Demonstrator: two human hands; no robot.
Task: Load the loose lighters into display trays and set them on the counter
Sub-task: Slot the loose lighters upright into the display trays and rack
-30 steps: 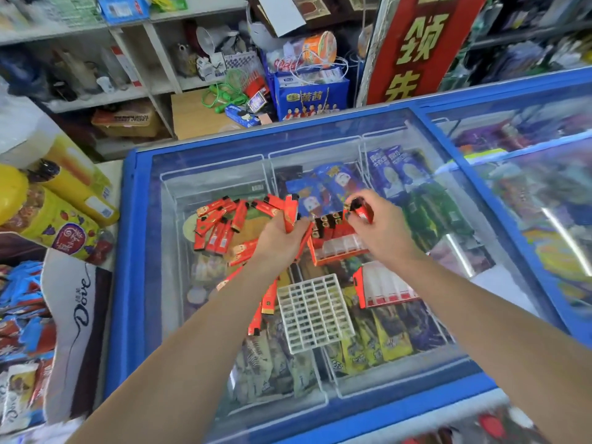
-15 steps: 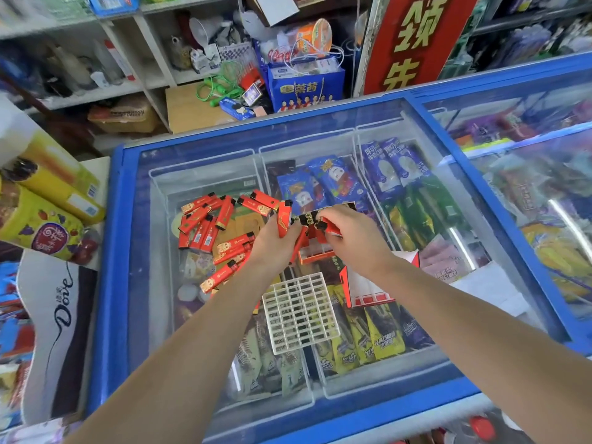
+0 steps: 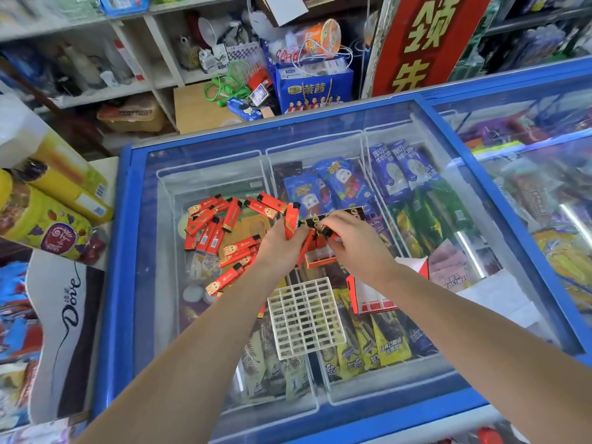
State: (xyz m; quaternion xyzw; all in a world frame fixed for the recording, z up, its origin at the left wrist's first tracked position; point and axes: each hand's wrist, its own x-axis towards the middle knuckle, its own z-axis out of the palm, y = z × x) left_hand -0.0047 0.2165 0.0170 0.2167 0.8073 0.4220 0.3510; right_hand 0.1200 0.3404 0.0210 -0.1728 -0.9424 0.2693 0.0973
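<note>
Several loose red lighters [image 3: 221,232] lie scattered on the glass freezer lid [image 3: 166,251]. My left hand [image 3: 283,248] grips one red lighter [image 3: 292,221] upright. Just right of it, my right hand [image 3: 355,248] pinches a lighter [image 3: 323,233] over the red display tray [image 3: 320,256], where a row of black-topped lighters [image 3: 333,217] stands. A second red and white tray [image 3: 373,299] lies below my right wrist, partly hidden. A white plastic grid insert [image 3: 306,317] lies flat between my forearms.
The lid's blue frame [image 3: 126,245] borders the work area; a second sliding lid [image 3: 528,187] rises at the right. Yellow boxes [image 3: 64,200] and a Dove carton [image 3: 61,315] crowd the left. Shelves and a blue gift bag [image 3: 312,91] stand behind the freezer.
My right hand has moved left and down from above the tray's right end to its middle, bringing its lighter close to my left hand. The camera view has shifted slightly.
</note>
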